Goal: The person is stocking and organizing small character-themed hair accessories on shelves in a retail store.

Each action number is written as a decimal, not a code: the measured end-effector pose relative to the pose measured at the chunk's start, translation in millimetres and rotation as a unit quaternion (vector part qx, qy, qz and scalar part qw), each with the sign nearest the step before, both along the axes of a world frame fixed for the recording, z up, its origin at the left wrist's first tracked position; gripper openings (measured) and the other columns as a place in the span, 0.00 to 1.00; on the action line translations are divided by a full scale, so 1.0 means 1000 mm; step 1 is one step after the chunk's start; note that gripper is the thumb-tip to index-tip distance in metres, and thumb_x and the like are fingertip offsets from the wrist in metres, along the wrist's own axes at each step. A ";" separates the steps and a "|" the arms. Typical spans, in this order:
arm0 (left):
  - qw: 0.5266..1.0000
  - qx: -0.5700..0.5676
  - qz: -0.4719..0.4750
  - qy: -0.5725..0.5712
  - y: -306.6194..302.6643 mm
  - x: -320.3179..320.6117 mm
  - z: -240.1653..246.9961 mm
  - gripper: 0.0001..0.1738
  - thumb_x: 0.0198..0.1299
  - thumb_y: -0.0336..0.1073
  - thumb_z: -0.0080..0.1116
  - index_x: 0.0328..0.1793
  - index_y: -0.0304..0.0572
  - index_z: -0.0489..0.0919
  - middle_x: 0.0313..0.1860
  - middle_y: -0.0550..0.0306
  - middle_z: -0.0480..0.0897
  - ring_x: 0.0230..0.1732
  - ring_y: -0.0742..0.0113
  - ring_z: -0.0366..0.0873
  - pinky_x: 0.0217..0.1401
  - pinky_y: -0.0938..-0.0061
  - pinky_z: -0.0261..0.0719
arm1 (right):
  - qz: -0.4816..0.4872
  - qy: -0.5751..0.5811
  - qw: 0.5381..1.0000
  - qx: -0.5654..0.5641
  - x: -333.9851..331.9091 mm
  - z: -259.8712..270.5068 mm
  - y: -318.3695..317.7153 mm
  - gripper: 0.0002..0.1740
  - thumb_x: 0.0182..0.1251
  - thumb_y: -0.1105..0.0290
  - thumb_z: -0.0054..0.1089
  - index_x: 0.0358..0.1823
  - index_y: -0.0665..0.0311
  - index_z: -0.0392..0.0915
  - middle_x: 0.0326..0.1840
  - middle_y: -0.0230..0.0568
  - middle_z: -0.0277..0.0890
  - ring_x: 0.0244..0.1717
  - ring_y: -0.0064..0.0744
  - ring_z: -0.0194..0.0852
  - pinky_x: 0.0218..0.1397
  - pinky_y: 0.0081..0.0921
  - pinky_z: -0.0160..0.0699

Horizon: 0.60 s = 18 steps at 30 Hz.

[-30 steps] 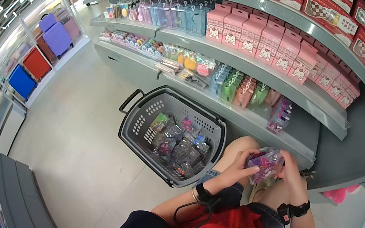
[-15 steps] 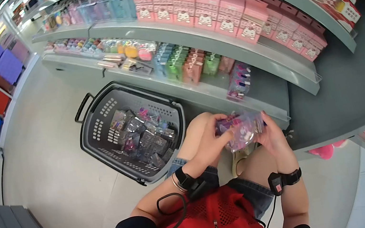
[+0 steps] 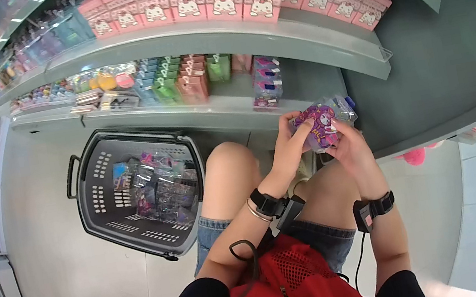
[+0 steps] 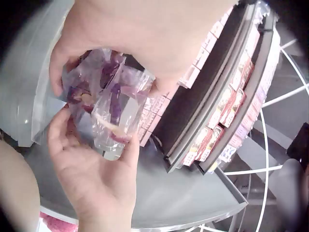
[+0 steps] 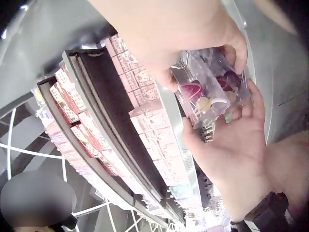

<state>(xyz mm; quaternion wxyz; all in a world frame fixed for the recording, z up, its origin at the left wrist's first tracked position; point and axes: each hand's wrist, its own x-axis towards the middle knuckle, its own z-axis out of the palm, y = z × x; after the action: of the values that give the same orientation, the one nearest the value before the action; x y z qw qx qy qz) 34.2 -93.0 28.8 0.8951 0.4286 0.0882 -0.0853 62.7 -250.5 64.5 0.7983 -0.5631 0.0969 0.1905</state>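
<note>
Over the lap in the head view, my left hand [image 3: 289, 147] and right hand [image 3: 351, 147] hold a clear plastic pack [image 3: 321, 125] with purple cartoon print between them. Both thumbs lie over its near face and the fingers curl around its sides. Seen from the left wrist, crinkled clear film [image 4: 113, 104] shows purple pieces inside, with the right hand [image 4: 96, 179] cupped beneath. From the right wrist, a pink and purple portion [image 5: 205, 92] shows through the film above the left hand [image 5: 231, 145]. The pack's exact contents are blurred.
A grey basket [image 3: 95, 219] holding several clear packs stands on the floor at left. Similar purple packs [image 3: 267, 80] sit on the low shelf ahead, beside green and pink pouches [image 3: 192, 83]. Pink boxes [image 3: 223, 3] line the shelf above. A grey curved shelf base [image 3: 425, 98] lies at right.
The head view has turned and come closer to the shelf, so the basket appears farther left. The pack has been turned in both hands, its purple printed face now showing upward.
</note>
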 end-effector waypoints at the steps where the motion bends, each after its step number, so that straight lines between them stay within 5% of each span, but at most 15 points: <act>1: 1.000 0.002 0.013 0.028 -0.002 0.000 -0.013 0.27 0.63 0.47 0.55 0.63 0.47 0.62 0.58 0.55 0.68 0.59 0.68 0.70 0.57 0.63 0.74 | 0.001 0.025 1.000 -0.002 0.007 -0.006 -0.006 0.18 0.62 0.62 0.63 0.49 0.65 0.76 0.45 0.35 0.78 0.46 0.28 0.76 0.51 0.32 0.77; 7: 0.987 0.024 0.153 0.037 0.023 0.007 -0.030 0.23 0.65 0.44 0.52 0.61 0.43 0.65 0.61 0.54 0.67 0.61 0.63 0.69 0.61 0.65 0.70 | -0.067 0.043 0.994 -0.079 0.069 -0.033 -0.016 0.21 0.56 0.67 0.67 0.49 0.70 0.75 0.47 0.39 0.77 0.45 0.25 0.75 0.48 0.29 0.79; 13: 0.983 0.029 0.178 -0.027 0.022 0.008 -0.034 0.18 0.64 0.36 0.49 0.60 0.44 0.68 0.63 0.53 0.68 0.55 0.65 0.72 0.56 0.70 0.69 | -0.148 -0.180 0.947 -0.223 0.148 -0.070 0.016 0.29 0.50 0.67 0.72 0.53 0.70 0.73 0.51 0.43 0.75 0.47 0.35 0.76 0.52 0.33 0.73; 15: 0.985 0.027 0.166 -0.027 0.019 0.006 -0.032 0.18 0.63 0.36 0.48 0.59 0.43 0.68 0.62 0.53 0.68 0.54 0.66 0.73 0.56 0.71 0.69 | -0.101 -0.343 0.878 -0.319 0.189 -0.100 0.016 0.30 0.46 0.69 0.73 0.51 0.71 0.74 0.51 0.44 0.76 0.48 0.37 0.78 0.53 0.35 0.73; 18: 0.988 0.028 0.152 -0.025 0.019 0.005 -0.027 0.18 0.63 0.35 0.46 0.59 0.41 0.68 0.61 0.52 0.69 0.52 0.67 0.73 0.56 0.71 0.68 | -0.122 -0.337 0.879 -0.316 0.196 -0.096 0.048 0.28 0.45 0.68 0.72 0.48 0.75 0.75 0.48 0.48 0.79 0.48 0.41 0.79 0.53 0.36 0.74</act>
<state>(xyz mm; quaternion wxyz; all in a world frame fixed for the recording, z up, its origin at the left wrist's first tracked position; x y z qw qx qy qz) 38.8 -73.7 1.6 0.8870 0.4375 0.1324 0.0651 258.4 -202.7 -31.1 0.5794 -0.7991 -0.0547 -0.1507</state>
